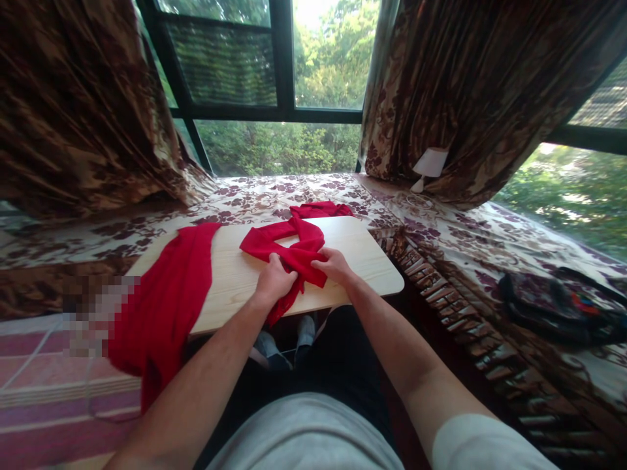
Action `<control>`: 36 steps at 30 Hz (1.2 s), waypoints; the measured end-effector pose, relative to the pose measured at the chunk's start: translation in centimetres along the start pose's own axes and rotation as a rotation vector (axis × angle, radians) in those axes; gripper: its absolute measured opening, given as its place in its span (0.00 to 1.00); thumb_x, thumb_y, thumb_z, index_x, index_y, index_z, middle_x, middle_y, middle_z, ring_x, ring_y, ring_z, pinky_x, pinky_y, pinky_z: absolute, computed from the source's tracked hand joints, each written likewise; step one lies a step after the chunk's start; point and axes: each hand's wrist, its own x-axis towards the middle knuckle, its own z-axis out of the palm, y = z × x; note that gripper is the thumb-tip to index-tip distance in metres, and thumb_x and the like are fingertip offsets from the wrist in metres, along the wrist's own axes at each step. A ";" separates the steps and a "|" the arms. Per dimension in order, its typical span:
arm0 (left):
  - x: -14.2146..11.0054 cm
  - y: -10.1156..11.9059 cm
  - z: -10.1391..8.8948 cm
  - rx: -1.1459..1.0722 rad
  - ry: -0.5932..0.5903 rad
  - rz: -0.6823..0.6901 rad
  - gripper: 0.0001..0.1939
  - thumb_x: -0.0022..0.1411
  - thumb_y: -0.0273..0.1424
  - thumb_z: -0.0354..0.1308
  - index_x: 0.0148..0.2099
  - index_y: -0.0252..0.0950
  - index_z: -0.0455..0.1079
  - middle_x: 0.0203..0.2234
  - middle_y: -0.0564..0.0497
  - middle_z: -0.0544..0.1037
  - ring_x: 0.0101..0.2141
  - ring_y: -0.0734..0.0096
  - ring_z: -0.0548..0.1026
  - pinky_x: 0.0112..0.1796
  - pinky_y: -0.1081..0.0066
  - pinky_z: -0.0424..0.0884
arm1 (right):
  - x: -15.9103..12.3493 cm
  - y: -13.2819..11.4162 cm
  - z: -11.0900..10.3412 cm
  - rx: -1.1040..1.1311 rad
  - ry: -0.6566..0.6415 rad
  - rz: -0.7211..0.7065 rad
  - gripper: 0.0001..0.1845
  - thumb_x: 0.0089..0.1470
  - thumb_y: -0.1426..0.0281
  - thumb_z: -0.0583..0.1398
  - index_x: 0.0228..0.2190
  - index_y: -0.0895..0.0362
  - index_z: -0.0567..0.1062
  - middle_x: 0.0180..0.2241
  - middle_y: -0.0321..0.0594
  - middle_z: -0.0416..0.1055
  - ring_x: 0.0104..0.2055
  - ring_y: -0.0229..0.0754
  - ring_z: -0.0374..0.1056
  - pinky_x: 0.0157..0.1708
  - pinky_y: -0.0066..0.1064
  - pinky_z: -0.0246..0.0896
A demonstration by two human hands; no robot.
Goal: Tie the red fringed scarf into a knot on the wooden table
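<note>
A long red scarf point(294, 245) lies twisted into a loop on a small light wooden table point(372, 258). Its far end drapes off the back edge of the table and its near end hangs over the front edge. My left hand point(274, 282) is closed around the scarf near the front of the table. Touching the same bunch of cloth from the right, my right hand point(334, 264) pinches it with curled fingers. A second red cloth point(164, 300) lies spread over the table's left end and hangs down off it.
Patterned brown-and-cream fabric covers the ledge point(255, 196) behind the table, with heavy curtains point(73, 98) on both sides of a window. A dark bag point(553, 300) lies at the right. A white lamp point(428, 166) stands by the right curtain. My feet in socks point(287, 336) show under the table.
</note>
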 end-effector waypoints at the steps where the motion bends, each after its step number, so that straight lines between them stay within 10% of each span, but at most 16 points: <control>1: 0.1 -0.1 0.0 -0.030 0.005 0.002 0.25 0.55 0.36 0.64 0.51 0.34 0.62 0.40 0.37 0.81 0.43 0.52 0.80 0.42 0.62 0.72 | 0.0 0.0 0.0 0.002 0.000 0.004 0.10 0.45 0.65 0.65 0.30 0.57 0.78 0.28 0.35 0.76 0.32 0.40 0.70 0.32 0.28 0.64; 18: 1.3 -3.2 -0.5 -0.855 -0.326 -0.199 0.19 0.42 0.26 0.68 0.40 0.34 0.71 0.33 0.46 0.83 0.34 0.57 0.82 0.37 0.62 0.78 | 1.5 -2.1 -1.6 0.245 -0.271 0.136 0.15 0.42 0.64 0.68 0.31 0.59 0.76 0.27 0.37 0.75 0.29 0.38 0.69 0.28 0.27 0.62; 24: 1.4 -3.0 0.7 -0.749 -0.192 -0.183 0.18 0.48 0.34 0.70 0.40 0.34 0.72 0.37 0.44 0.83 0.38 0.58 0.82 0.39 0.65 0.77 | 3.7 -5.1 -2.9 0.089 -0.259 0.025 0.10 0.43 0.67 0.66 0.30 0.58 0.76 0.23 0.33 0.71 0.25 0.35 0.63 0.24 0.25 0.55; 29: 1.4 -2.9 1.4 -0.696 -0.096 -0.202 0.23 0.48 0.32 0.71 0.46 0.33 0.71 0.42 0.42 0.82 0.42 0.59 0.81 0.43 0.65 0.76 | 5.0 -6.0 -2.3 -0.207 -0.527 0.007 0.22 0.48 0.55 0.65 0.15 0.56 0.69 0.12 0.29 0.58 0.17 0.31 0.52 0.19 0.27 0.47; 36: 1.5 -3.5 1.3 -0.713 -0.101 -0.184 0.14 0.49 0.33 0.70 0.39 0.34 0.77 0.36 0.43 0.84 0.41 0.52 0.81 0.42 0.63 0.76 | 7.1 -7.2 -0.3 -0.428 -0.515 0.152 0.23 0.40 0.56 0.72 0.13 0.56 0.71 0.13 0.34 0.64 0.18 0.35 0.59 0.20 0.29 0.51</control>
